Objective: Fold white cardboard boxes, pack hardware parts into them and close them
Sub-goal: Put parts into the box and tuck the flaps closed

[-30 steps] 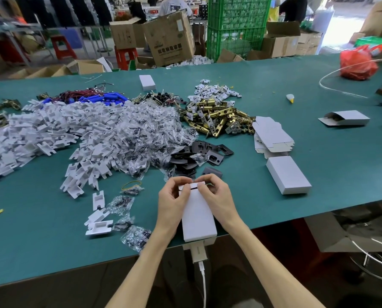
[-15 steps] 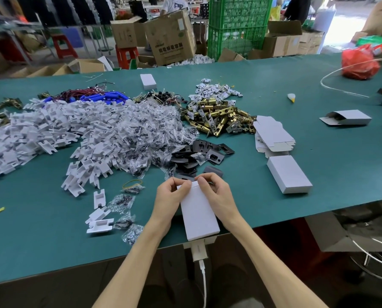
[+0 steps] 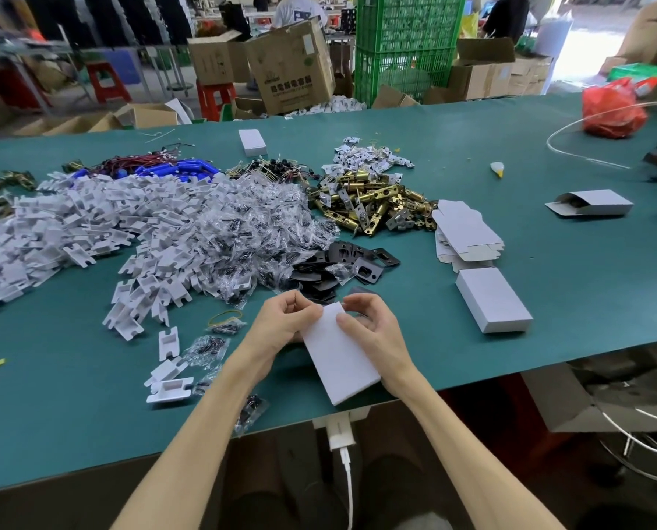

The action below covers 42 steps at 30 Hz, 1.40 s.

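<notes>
A closed white cardboard box (image 3: 340,357) lies at the near edge of the green table (image 3: 548,319), tilted with its far end to the left. My left hand (image 3: 281,323) grips its far left corner with curled fingers. My right hand (image 3: 372,327) holds the far right side, thumb pressed on the top face. Behind the box lie black metal plates (image 3: 342,265), a heap of brass latch parts (image 3: 369,202), small clear bags of screws (image 3: 250,231) and white plastic pieces (image 3: 70,227). A stack of flat unfolded boxes (image 3: 466,235) sits to the right.
A finished white box (image 3: 491,300) lies right of my hands, another (image 3: 252,142) at the far side, and an open one (image 3: 590,202) at the right. A red plastic bag (image 3: 611,109) and white tubing (image 3: 571,147) occupy the far right. Cartons and green crates (image 3: 407,44) stand behind the table.
The box's far end flap has been closed, and the box has turned a little, its far end swinging left. Both hands stayed at that far end.
</notes>
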Available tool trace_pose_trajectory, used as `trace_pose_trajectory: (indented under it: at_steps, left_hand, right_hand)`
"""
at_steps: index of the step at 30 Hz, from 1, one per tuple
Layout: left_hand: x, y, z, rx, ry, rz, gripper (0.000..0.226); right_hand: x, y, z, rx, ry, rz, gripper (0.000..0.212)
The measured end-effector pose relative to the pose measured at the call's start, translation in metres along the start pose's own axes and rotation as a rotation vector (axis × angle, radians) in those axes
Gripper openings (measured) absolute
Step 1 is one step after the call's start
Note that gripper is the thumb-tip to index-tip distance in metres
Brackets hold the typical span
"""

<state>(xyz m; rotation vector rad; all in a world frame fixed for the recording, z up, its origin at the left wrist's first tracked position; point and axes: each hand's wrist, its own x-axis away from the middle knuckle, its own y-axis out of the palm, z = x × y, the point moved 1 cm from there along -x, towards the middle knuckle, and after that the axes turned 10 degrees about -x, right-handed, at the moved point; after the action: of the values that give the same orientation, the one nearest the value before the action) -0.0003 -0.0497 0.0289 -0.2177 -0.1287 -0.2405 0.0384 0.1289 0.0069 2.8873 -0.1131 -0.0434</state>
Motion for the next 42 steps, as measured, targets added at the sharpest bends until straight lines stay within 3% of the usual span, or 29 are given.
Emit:
trace_pose_trajectory:
  at_steps: [6,14,20,25,32,42]
  left_hand:
    - [-0.006,-0.011,0.009,-0.094,0.003,-0.087,0.009]
    - [-0.001,-0.007,0.008,-0.075,0.025,-0.032,0.013]
    - [0.008,0.0,0.001,0.05,-0.026,-0.038,0.016]
    - [0.01,0.002,-0.002,0.081,-0.035,-0.008,0.017]
    - [0.014,0.004,-0.004,0.086,0.029,-0.111,0.02]
    - [0.019,0.032,-0.019,0.231,0.019,0.132,0.013]
  right_hand:
    - [0.001,-0.002,-0.002,0.03,0.025,0.021,0.021]
    - [0.001,-0.003,0.0,-0.001,0.03,0.046,0.019]
    - [0.002,-0.003,-0.001,-0.009,0.035,0.072,0.035]
    - [0.0,-0.005,0.004,0.026,0.011,0.087,0.017]
    - [0.0,-0.003,0.004,-0.004,-0.021,0.133,0.016]
    - [0.0,-0.002,0.002,0.006,-0.04,0.133,0.01]
